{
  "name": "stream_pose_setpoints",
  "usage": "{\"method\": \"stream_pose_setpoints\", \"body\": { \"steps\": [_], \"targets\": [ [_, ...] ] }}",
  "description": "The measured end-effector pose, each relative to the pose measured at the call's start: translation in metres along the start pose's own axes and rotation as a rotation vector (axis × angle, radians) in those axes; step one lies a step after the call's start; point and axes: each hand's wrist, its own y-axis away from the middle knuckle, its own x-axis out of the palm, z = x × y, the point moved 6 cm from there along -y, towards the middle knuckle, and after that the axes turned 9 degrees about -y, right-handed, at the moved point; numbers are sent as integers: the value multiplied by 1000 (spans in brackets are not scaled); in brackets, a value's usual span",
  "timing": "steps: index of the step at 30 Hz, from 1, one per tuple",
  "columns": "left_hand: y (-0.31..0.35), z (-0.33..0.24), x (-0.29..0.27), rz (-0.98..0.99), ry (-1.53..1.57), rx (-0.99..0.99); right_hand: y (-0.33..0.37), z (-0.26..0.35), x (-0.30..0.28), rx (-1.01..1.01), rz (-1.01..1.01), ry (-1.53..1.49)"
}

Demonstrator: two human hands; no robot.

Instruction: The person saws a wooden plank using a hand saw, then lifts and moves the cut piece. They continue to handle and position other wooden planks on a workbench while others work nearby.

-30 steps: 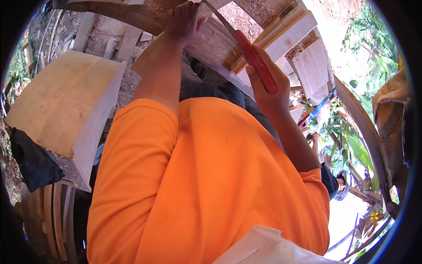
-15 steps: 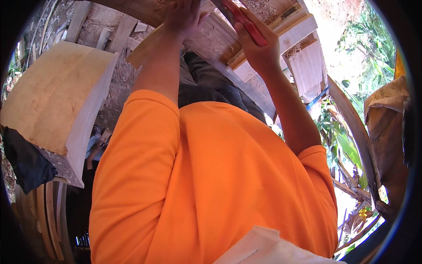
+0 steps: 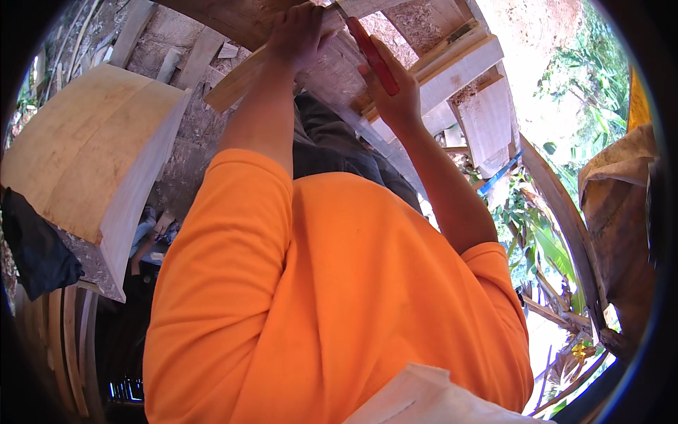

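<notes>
My right hand (image 3: pixel 397 95) is closed round the red handle of what looks like a handsaw (image 3: pixel 374 58). A narrow metal blade runs from the handle toward the upper edge, where most of it is cut off. Left of it, my left hand (image 3: pixel 295 34) grips a wooden board (image 3: pixel 236 86) from above, fingers bent over it. The board lies slantwise across a wooden bench (image 3: pixel 332 71), and the blade is close to its far end. Whether the teeth touch the wood cannot be made out.
A large pale wooden panel box (image 3: pixel 92 148) stands at the left, with a black cloth (image 3: pixel 35 247) on its near corner. Wooden rails (image 3: pixel 459 67) and sawdust are at the upper right. Plants (image 3: pixel 558 247) grow beyond; a brown cloth (image 3: pixel 618 191) hangs far right.
My right hand and the red handle have shifted left and slightly down. My left hand stays on the board, and the view has moved slightly.
</notes>
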Motion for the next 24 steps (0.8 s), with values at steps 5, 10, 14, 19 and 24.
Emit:
{"method": "stream_pose_setpoints", "body": {
  "steps": [5,10,14,19,24],
  "targets": [
    [7,4,10,-153,91,31,6,-24,-7,2,21,-64],
    [0,4,-4,-152,154,33,-7,4,-14,-26,-20,-18],
    [-14,-7,-24,-193,141,51,-5,17,-28,-130,-34,-59],
    [-12,-19,-18,-177,133,-5,-13,8,-36,-117,26,-63],
    [-10,-13,0,-123,136,-25,-11,-8,-35,-78,26,-72]
  ]
}}
